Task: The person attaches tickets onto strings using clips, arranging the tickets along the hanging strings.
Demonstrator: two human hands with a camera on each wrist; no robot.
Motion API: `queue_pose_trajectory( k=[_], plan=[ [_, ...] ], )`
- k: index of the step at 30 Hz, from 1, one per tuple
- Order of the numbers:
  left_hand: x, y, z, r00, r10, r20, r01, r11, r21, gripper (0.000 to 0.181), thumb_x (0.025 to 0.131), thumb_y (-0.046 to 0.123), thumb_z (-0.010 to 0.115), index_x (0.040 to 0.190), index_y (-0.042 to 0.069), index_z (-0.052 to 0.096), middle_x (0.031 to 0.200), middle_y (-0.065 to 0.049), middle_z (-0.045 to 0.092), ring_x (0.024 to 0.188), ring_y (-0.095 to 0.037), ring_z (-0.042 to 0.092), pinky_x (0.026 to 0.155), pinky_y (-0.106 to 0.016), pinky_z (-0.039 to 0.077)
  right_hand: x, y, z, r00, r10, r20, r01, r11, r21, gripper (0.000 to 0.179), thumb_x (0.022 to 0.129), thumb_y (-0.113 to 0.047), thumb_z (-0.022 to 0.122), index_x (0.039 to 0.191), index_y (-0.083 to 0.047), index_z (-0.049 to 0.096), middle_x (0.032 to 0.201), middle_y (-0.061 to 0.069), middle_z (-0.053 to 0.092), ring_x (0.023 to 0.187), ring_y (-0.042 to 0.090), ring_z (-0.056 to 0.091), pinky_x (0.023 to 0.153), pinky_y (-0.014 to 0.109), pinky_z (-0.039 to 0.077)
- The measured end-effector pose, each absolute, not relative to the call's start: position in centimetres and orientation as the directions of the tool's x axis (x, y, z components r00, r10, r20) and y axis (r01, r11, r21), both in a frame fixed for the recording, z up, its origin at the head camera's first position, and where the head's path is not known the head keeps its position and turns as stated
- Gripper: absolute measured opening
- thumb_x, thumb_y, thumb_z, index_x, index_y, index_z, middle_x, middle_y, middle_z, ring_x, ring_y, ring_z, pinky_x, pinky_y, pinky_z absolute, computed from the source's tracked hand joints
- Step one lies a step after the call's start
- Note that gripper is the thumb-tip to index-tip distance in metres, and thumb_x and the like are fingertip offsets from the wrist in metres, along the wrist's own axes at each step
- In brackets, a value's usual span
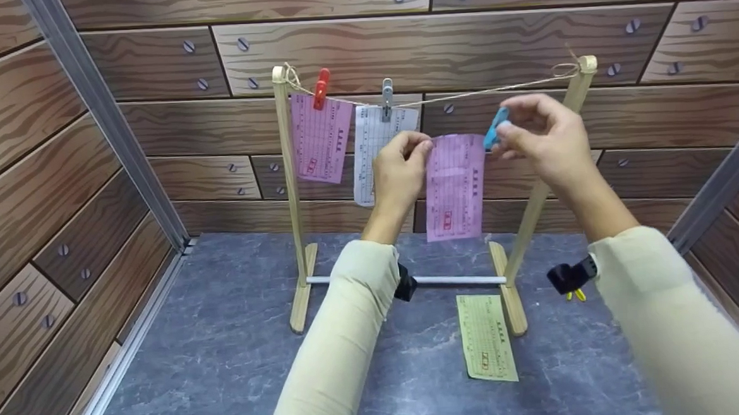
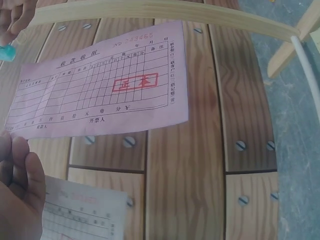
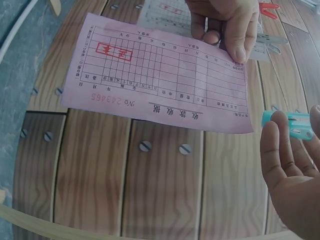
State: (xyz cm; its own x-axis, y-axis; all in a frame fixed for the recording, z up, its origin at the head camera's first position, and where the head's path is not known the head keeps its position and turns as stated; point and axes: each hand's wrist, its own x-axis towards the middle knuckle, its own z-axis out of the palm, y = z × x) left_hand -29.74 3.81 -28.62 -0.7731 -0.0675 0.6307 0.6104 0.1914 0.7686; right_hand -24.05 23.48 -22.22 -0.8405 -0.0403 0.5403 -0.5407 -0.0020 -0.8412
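Observation:
My left hand [image 1: 400, 171] pinches the top left corner of a pink receipt slip [image 1: 456, 190], which hangs just below the string [image 1: 490, 92]. In the right wrist view the thumb of that hand lies over the slip's corner. My right hand [image 1: 549, 138] holds a blue clothespin [image 1: 497, 128] between thumb and fingers, beside the slip's top right corner. Left of my hands, a red clothespin [image 1: 321, 90] holds another pink slip [image 1: 321, 137] on the string. A grey clothespin [image 1: 388, 99] holds a white slip [image 1: 373, 150] there, partly behind my left hand.
The string runs between two wooden posts [image 1: 290, 186] joined low down by a white rod [image 1: 462, 280]. A yellow-green slip [image 1: 487, 337] lies on the grey tabletop [image 1: 225, 341] by the right foot. A small yellow object [image 1: 578, 294] shows below the right wrist camera. Wood-patterned panels stand behind.

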Motion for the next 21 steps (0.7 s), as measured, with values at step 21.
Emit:
queue_pose_trajectory(
  k=[21],
  plan=[
    [-30.1, 4.5, -25.8, -0.751, -0.095, 0.653, 0.628, 0.205, 0.751, 0.005, 0.094, 0.006, 0.070, 0.095, 0.003, 0.073, 0.085, -0.003, 0.072, 0.071, -0.008, 0.059, 0.069, -0.023, 0.047, -26.7, 20.4, -16.3, -0.750, 0.149, 0.644, -0.577, 0.327, -0.748, 0.017, 0.088, 0.009, 0.072, 0.082, -0.007, 0.067, 0.074, -0.001, 0.067, 0.054, 0.006, 0.055, 0.049, 0.016, 0.045]
  ],
)
